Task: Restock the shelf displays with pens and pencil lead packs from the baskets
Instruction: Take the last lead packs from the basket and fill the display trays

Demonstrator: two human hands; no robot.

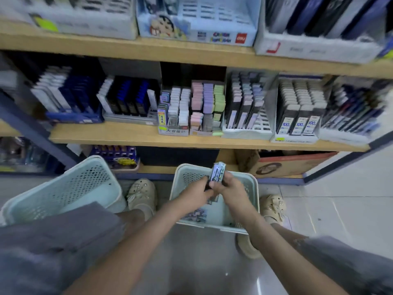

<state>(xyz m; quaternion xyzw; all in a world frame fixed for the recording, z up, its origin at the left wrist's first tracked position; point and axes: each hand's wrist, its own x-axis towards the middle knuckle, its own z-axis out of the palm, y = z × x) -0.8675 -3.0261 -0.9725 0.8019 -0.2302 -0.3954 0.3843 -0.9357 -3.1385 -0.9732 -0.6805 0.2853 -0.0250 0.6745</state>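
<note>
Just below the centre of the frame, a small stack of packs (218, 172) is held upright over the pale green basket (253, 184) on the floor, with the grip of both the left hand (196, 193) and the right hand (230, 186) closed around its lower end. More loose packs (196, 216) are seen lying in the bottom of that basket, and a second basket (63, 188) is tilted at the lower left. Across the middle of the frame, the wooden shelf (127, 133) is lined with display boxes (294, 139) of stationery, their print blurred.
</note>
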